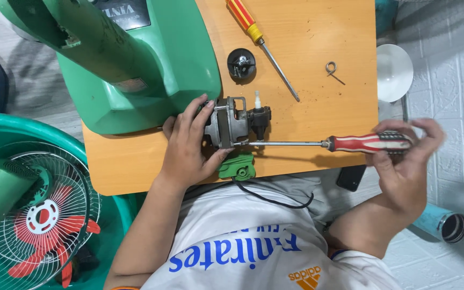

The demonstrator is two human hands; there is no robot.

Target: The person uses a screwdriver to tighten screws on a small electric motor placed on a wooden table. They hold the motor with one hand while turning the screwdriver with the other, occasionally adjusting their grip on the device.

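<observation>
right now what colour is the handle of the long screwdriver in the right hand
Red with white stripes and a dark ribbed end, on the long metal-shafted screwdriver in the right hand; head view.

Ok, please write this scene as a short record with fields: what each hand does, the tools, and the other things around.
left hand: grips the grey fan motor on the orange table
right hand: holds the red-handled screwdriver, tip at the motor
spare tool: yellow-red screwdriver, lying free
small parts: black round knob, wire spring
nearby: green fan body, white bowl, fan guard with red blades
</observation>
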